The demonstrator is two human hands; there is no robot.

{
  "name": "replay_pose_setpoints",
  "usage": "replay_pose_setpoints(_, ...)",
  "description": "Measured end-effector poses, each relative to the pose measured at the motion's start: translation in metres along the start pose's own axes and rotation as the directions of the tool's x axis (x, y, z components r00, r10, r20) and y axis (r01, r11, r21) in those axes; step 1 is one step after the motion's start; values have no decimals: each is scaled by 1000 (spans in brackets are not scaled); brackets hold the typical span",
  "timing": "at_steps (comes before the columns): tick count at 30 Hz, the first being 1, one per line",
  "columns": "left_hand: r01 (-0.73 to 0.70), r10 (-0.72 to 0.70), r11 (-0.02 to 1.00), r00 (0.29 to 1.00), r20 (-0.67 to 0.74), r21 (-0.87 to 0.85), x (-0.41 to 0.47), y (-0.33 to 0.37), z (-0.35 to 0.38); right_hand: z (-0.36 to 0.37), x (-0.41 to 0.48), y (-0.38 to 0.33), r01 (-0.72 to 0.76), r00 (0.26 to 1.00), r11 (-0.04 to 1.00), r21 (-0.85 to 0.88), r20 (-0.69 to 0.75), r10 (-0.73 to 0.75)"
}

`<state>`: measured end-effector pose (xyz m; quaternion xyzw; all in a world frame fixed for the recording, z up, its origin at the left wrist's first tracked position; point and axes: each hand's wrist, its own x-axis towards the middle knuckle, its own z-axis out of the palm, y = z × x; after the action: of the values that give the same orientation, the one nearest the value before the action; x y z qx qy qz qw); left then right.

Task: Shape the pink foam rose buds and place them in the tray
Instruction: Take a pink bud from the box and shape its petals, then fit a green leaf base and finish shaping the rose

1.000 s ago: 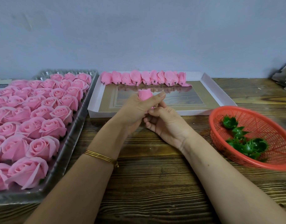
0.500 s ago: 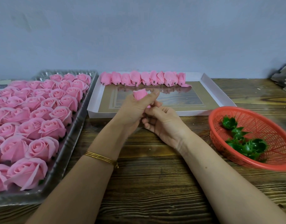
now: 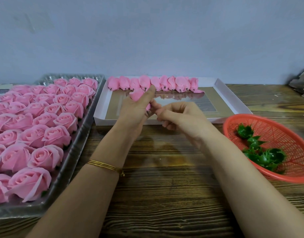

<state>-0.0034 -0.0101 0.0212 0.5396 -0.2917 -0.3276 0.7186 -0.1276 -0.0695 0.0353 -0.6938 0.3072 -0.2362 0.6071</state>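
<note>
My left hand (image 3: pixel 136 109) holds a pink foam rose bud (image 3: pixel 137 96) above the near edge of the white tray (image 3: pixel 233 98), fingers wrapped round it. My right hand (image 3: pixel 178 117) is beside it with curled fingers, its fingertips touching the bud's lower end. A row of several shaped buds (image 3: pixel 153 83) lies along the tray's far edge. Most of the held bud is hidden by my left fingers.
A clear plastic tray (image 3: pixel 82 134) full of open pink foam roses (image 3: pixel 44 121) fills the left of the wooden table (image 3: pixel 165 194). A red mesh basket (image 3: pixel 275 124) with green plastic calyxes (image 3: pixel 261 152) sits at right. A grey wall stands behind.
Both hands have shifted slightly left and away over the tray's near edge with the bud. My right hand has turned, its fingers spreading a little at the bud's base.
</note>
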Motion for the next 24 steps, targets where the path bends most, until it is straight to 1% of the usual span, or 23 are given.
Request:
replay_pose_setpoints(2, 8, -8, 1000, 1000, -6, -5, 0, 0, 0, -5, -1, -9, 41, 998, 996, -81, -35, -44)
replay_pose_setpoints(6, 30, -31, 999, 999, -21, -12, 0, -3, 1, -24, -5, -31, 133, 983, 977, -165, -102, -151)
replay_pose_setpoints(10, 39, -40, 999, 999, -22, -31, 0, -3, -1, -53, -12, -45, 204, 959, 969, -139, -171, -226)
replay_pose_setpoints(14, 65, -66, 997, 997, -28, -36, 2, -5, -2, -90, -17, -50, 213, 922, 954, -209, -280, -267)
replay_pose_setpoints(16, 68, -69, 997, 997, -28, -28, 3, -6, -2, -110, -20, -50, 170, 902, 947, -273, -344, -261)
replay_pose_setpoints(19, 68, -68, 998, 997, -23, -8, 4, -8, -2, -137, -23, -44, 36, 879, 917, -396, -424, -218)
replay_pose_setpoints(22, 66, -66, 998, 998, -12, -8, 5, -9, -1, -156, -23, -33, -155, 851, 846, -510, -504, -148)
replay_pose_setpoints(24, 63, -63, 998, 998, -10, -11, 4, -9, 0, -163, -23, -28, -264, 848, 772, -578, -521, -100)
